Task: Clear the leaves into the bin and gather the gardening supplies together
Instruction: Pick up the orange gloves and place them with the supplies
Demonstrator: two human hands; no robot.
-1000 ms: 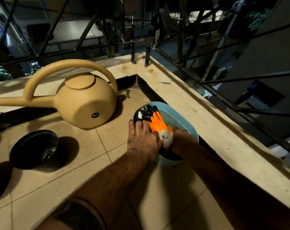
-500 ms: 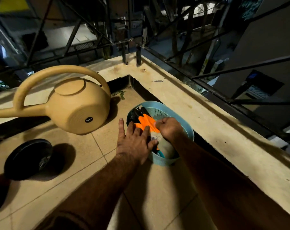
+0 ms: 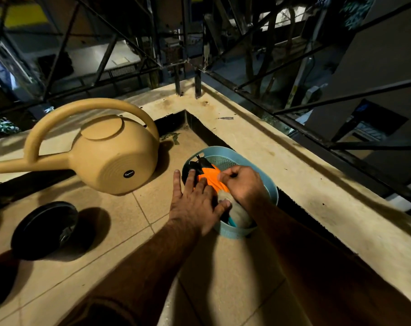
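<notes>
right hand (image 3: 243, 183) curled, now pinching orange glove (image 3: 211, 180) higher up than a second ago | left hand (image 3: 195, 203) flat, fingers straight, pressing gloves into blue basket (image 3: 268, 184) | basket at 3 o'clock of watering can (image 3: 115, 156), black pot (image 3: 44, 229) at 7 | leaf (image 3: 170, 136) in corner, 12 o'clock of basket, uncleared | packing nearly done
</notes>
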